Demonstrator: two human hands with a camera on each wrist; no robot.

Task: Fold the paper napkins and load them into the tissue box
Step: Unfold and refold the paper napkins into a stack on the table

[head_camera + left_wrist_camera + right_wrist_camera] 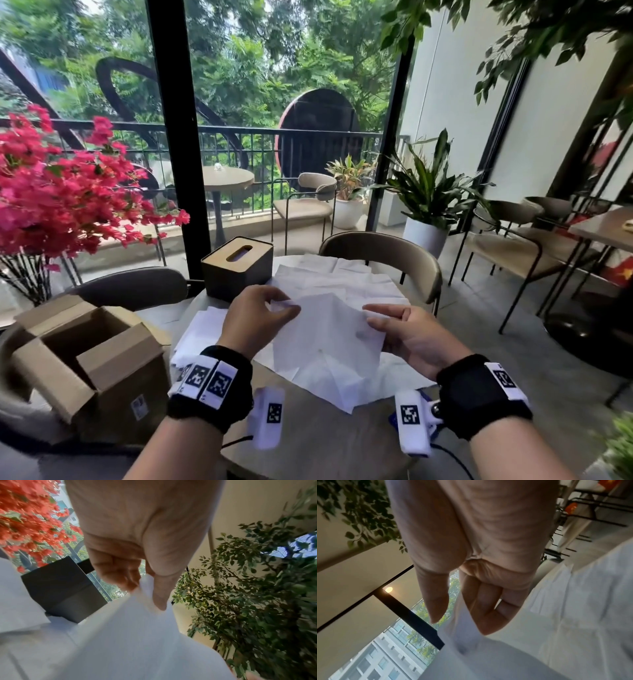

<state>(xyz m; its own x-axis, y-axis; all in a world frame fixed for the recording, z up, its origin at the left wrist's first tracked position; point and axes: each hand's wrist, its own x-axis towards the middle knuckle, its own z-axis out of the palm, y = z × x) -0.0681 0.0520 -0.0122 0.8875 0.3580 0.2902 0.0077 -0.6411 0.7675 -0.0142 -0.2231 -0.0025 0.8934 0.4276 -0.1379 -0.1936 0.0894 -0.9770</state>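
Note:
Both hands hold one white paper napkin (329,337) up over the round table (318,442). My left hand (263,313) pinches its upper left corner; in the left wrist view the thumb and fingers (130,580) squeeze the napkin (137,635). My right hand (400,329) pinches the right edge, and the right wrist view shows the napkin (467,628) between the thumb and fingers (486,609). Several unfolded napkins (339,277) lie spread at the back of the table. More white sheets (202,330) lie at the left. The dark tissue box (238,267) with a wooden slotted lid stands behind my left hand.
An open cardboard box (92,366) sits on a chair at the left. Pink flowers (61,192) stand at far left. A beige chair (387,257) is behind the table. A potted plant (428,198) and more chairs and tables stand to the right.

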